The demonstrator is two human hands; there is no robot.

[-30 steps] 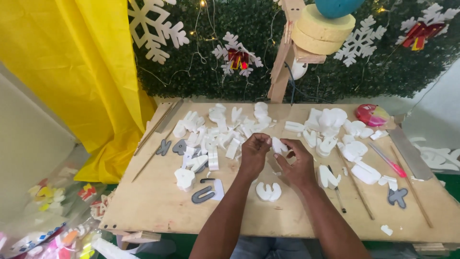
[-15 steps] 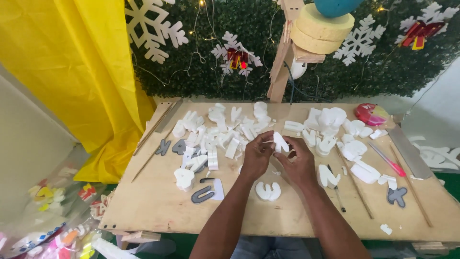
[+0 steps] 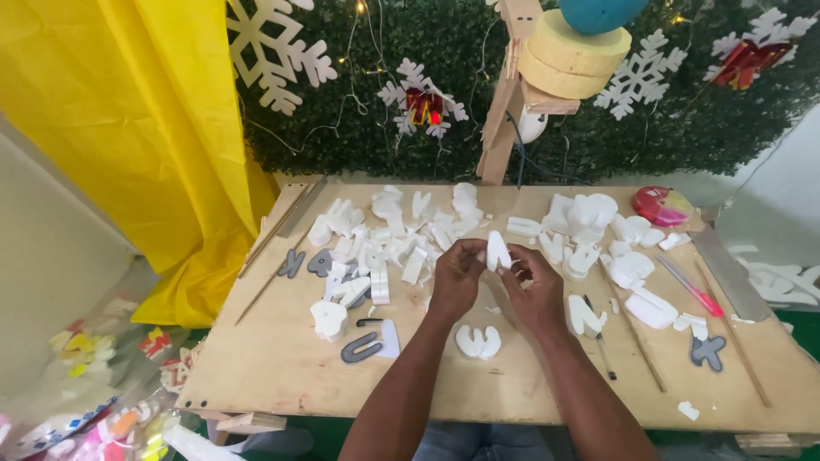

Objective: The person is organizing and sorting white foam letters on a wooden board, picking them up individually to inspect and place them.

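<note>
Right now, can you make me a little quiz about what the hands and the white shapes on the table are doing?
1. True or false: both hands hold one white foam piece above the wooden table.
2. What lies on the table just below the hands? A) a white curvy foam shape B) a red ball C) a cup
3. Fill in: the pen with the pink end lies on the person's ____ side.

Key
1. True: the left hand and right hand pinch it together.
2. A, the white curvy foam shape.
3. right
</note>
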